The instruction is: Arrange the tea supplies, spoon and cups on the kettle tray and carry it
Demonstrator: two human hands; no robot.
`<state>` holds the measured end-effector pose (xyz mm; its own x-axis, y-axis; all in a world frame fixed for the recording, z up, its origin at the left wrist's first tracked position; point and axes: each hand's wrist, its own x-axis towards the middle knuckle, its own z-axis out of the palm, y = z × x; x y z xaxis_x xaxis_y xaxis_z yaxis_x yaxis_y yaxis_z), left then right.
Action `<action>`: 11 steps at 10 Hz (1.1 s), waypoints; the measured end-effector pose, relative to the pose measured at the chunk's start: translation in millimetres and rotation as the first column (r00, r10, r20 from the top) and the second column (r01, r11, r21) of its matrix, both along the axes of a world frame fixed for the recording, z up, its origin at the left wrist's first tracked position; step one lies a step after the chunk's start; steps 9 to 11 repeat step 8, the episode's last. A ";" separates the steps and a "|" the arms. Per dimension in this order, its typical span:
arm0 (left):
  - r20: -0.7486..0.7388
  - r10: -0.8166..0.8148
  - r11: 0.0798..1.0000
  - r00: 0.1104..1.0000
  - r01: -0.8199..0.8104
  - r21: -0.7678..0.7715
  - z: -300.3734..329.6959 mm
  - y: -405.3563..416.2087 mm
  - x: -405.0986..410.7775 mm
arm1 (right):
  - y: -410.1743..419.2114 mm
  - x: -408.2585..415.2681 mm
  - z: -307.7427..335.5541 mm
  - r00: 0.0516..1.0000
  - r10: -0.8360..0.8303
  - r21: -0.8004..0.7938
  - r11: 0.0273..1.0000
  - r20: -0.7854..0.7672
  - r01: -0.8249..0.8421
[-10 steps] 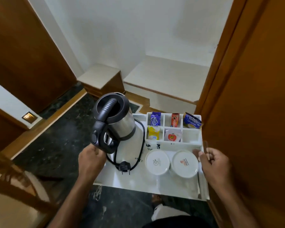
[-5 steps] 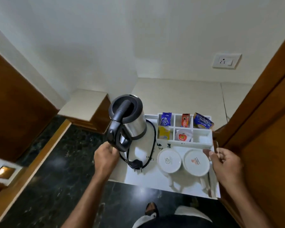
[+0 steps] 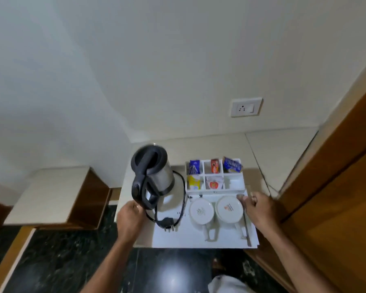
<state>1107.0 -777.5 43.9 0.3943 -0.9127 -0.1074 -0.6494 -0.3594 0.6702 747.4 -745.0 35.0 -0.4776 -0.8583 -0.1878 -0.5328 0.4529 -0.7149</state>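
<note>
A white tray (image 3: pixel 190 240) is held level over the edge of a cream counter (image 3: pixel 220 142). My left hand (image 3: pixel 129 218) grips its left edge and my right hand (image 3: pixel 260 208) grips its right edge. On the tray stands a steel kettle (image 3: pixel 154 176) with a black handle, its cord and plug (image 3: pixel 167 224) looped beside it. Two white cups (image 3: pixel 215 210) sit upside down at the right. A spoon (image 3: pixel 246 225) lies along the right edge. The compartment box (image 3: pixel 234 185) at the back holds several tea and sugar sachets (image 3: pixel 213 174).
A wall socket (image 3: pixel 246 107) is on the white wall above the counter. A wooden door or panel (image 3: pixel 336 176) stands close on the right. A lower cream shelf (image 3: pixel 51 193) sits at left. The floor (image 3: pixel 61 261) below is dark polished stone.
The tray has moved forward with both hands still on it, from over the floor to over the counter edge. The view has tilted up, so the socket and wall now show.
</note>
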 end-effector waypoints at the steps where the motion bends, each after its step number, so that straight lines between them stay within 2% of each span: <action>1: -0.012 0.000 0.999 1.000 0.001 0.040 -18.9 -39.4 -9.8 | -41.5 -4.0 -9.2 0.999 -0.009 0.094 0.995 -0.037 0.012; 2: 0.034 -0.044 0.998 0.998 0.042 0.057 -38.5 -74.1 -6.7 | -74.9 -4.9 -16.2 0.999 -0.016 0.161 0.987 -0.052 0.024; 4: 0.081 -0.091 0.995 0.993 0.087 0.047 -60.3 -130.3 -4.6 | -126.1 0.9 -38.7 0.998 -0.021 0.201 0.979 -0.064 0.033; 5: 0.110 -0.092 0.993 0.990 0.082 0.090 -71.7 -141.4 -4.1 | -142.6 1.3 -48.0 0.996 -0.021 0.215 0.976 -0.088 0.040; 6: 0.087 -0.066 0.991 0.994 0.055 0.124 -79.2 -143.1 -4.3 | -149.0 3.1 -54.5 0.995 -0.042 0.204 0.977 -0.096 0.061; 8: 0.066 -0.170 0.961 0.983 0.151 0.232 -78.6 -145.9 2.7 | -148.7 -1.2 -57.6 0.996 -0.027 0.195 0.980 -0.087 0.043; 11: 0.066 -0.170 0.961 0.983 0.151 0.232 -78.6 -145.9 2.7 | -148.7 -1.2 -57.6 0.996 -0.027 0.195 0.980 -0.087 0.043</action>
